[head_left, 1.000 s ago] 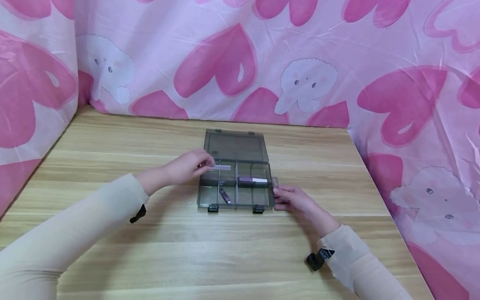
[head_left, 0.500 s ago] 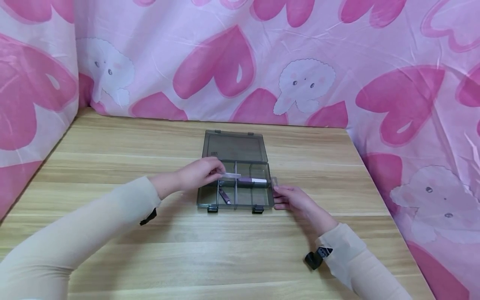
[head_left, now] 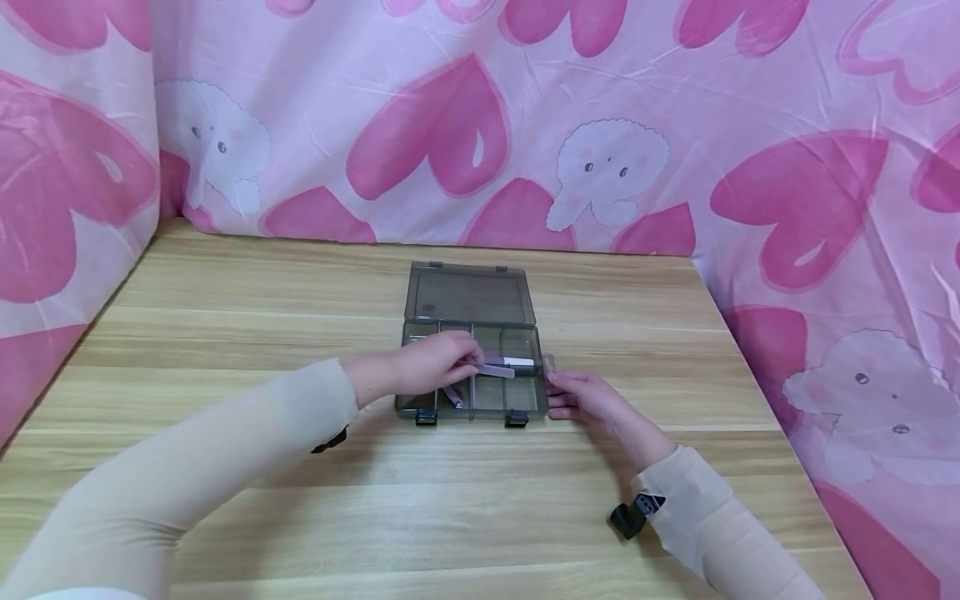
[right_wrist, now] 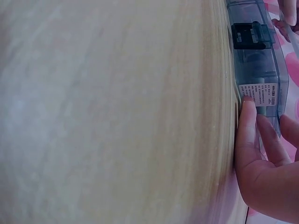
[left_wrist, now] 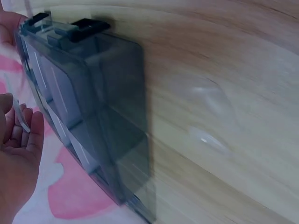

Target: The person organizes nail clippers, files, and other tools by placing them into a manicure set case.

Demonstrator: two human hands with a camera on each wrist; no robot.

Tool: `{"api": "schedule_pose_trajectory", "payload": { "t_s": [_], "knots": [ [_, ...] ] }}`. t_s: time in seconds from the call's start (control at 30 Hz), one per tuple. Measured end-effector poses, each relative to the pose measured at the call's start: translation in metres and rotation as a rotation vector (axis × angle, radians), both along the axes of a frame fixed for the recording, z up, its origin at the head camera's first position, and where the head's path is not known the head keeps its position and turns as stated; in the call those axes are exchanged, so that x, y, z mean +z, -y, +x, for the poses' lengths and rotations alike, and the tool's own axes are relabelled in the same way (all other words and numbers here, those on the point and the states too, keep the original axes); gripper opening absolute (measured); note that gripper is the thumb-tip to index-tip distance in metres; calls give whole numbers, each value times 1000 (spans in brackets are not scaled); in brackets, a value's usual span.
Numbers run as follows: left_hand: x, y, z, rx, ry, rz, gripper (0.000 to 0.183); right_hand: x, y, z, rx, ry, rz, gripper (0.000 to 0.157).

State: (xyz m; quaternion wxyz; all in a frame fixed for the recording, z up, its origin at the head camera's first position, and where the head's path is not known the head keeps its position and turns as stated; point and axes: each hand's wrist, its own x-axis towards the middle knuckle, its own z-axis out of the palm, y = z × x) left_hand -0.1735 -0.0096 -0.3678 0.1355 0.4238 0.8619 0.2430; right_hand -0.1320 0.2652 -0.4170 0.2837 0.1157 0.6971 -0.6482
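Note:
My left hand (head_left: pixel 442 362) pinches a thin flat pale strip (head_left: pixel 497 371), which points right above the right-hand compartments of a smoky see-through divided box (head_left: pixel 517 398). The box's lid (head_left: pixel 472 296) lies folded back. Inside, a purple and white tube (head_left: pixel 519 362) lies crosswise at the right, and dark nail clippers (head_left: pixel 454 398) sit in a front compartment, partly covered by my left hand. My right hand (head_left: pixel 588 402) touches the box's right side with fairly straight fingers. In the right wrist view a fingertip meets the printed label (right_wrist: pixel 261 94).
Two black latches, one the right latch (head_left: pixel 516 419), stick out at the box's front. A clear edge (head_left: pixel 549 363) shows beside its right wall. Shiny clear patches (left_wrist: pixel 208 140) appear on the wooden table (head_left: pixel 420 500); I cannot tell what they are. Pink patterned cloth (head_left: pixel 300 108) surrounds the table.
My left hand has moved right and nearer to me with the pale strip, from the box's back left to over its right half. My right hand stays at the box's side.

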Motion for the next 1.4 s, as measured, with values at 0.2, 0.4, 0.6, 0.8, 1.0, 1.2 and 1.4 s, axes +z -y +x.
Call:
{"api": "schedule_pose_trajectory", "payload": {
  "t_s": [0.2,0.4,0.6,0.8,1.0,1.2,1.4],
  "knots": [
    [0,-17,2,-37,-30,-11,17,-1,-1,0,0,-5,-5,31],
    [-4,-28,4,-72,-60,-13,13,-2,-1,0,3,-6,-12,25],
    [-6,-37,6,-56,-44,-70,14,-2,-1,0,4,-8,-15,22],
    [-6,-44,8,-56,-77,-121,13,-2,-1,-1,9,-10,-21,20],
    [-6,-48,8,-62,-105,-127,19,-1,-1,-1,15,-8,-14,31],
    [1,-45,7,-60,-85,-59,28,-2,-1,-1,33,-15,2,41],
    [10,-30,1,1,-62,10,29,-2,-2,-2,24,-7,-4,37]
  ]
}}
